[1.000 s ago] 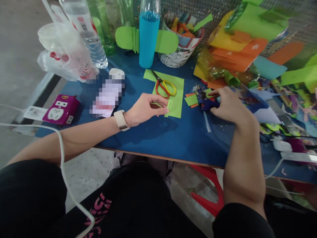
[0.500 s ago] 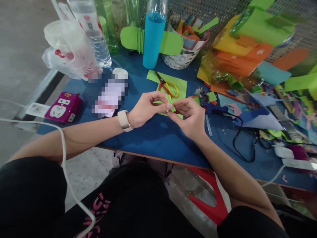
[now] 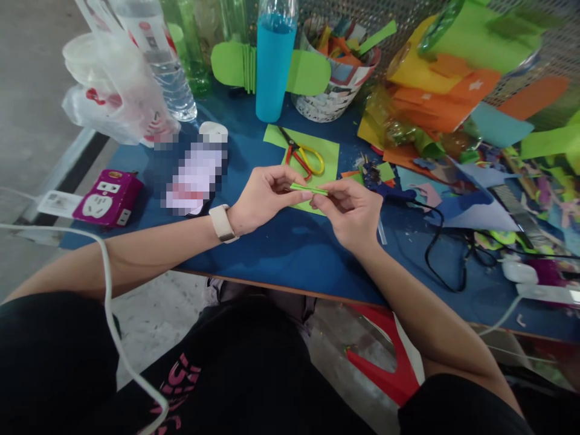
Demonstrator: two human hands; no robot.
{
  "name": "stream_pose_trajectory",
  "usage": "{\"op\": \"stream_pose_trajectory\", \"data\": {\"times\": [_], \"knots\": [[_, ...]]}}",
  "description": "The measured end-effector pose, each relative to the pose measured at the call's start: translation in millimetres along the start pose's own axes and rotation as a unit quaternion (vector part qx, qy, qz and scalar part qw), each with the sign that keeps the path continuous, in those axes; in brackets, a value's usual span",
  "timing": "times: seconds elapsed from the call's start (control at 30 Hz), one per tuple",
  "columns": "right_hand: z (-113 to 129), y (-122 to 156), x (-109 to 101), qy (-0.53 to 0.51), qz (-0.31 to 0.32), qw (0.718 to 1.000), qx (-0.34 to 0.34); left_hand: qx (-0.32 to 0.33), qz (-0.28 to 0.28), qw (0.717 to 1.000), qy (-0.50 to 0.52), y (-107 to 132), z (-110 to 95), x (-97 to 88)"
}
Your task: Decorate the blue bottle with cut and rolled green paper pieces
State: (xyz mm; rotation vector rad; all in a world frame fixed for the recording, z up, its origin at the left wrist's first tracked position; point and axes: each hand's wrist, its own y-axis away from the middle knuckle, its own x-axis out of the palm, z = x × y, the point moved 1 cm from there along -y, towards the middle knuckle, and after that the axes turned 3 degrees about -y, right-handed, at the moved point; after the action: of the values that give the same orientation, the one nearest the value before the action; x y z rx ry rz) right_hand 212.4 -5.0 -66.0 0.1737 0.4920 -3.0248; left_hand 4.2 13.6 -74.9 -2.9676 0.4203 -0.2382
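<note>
Between my two hands is a narrow folded strip of bright green paper [image 3: 309,189], held level above the table's front half. My left hand [image 3: 268,196] pinches its left end between thumb and fingers. The right end is pinched by my right hand [image 3: 356,211]. Just beyond them, a pair of scissors [image 3: 302,158] with red and yellow handles lies on a light green sheet [image 3: 327,156]. The fingers hide part of the strip and the sheet's near edge.
The blue table [image 3: 272,254] carries a phone [image 3: 197,175] and a purple power adapter [image 3: 109,198] at left. A blue-wrapped bottle [image 3: 273,72] and a paper-scrap basket [image 3: 333,90] stand behind. At right are a glue gun [image 3: 392,192], its black cord and heaped coloured scraps [image 3: 480,199].
The green strip has turned from steeply tilted to nearly level, with its long edge now facing me. Both hands still pinch it. The view has shifted slightly.
</note>
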Motion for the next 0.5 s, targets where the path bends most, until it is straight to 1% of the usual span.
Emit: {"op": "stream_pose_trajectory", "data": {"times": [0.13, 0.23, 0.37, 0.5], "knots": [[-3.4, -1.4, 2.0, -0.041, 0.011, 0.999, 0.009, -0.001, 0.022, 1.000, -0.001, 0.7, -4.5, -1.1], [-4.6, -2.8, 2.9, -0.060, 0.023, 0.998, 0.015, 0.011, 0.032, 0.998, -0.048, 0.5, -9.9, -4.9], [-2.2, -3.1, 3.6, -0.066, 0.021, 0.998, 0.012, 0.040, 0.043, 0.991, -0.118, 1.3, -14.6, -8.3], [1.2, -1.8, 4.1, -0.075, 0.017, 0.997, -0.004, 0.079, 0.042, 0.986, -0.142, 1.5, -18.1, -7.0]]}}
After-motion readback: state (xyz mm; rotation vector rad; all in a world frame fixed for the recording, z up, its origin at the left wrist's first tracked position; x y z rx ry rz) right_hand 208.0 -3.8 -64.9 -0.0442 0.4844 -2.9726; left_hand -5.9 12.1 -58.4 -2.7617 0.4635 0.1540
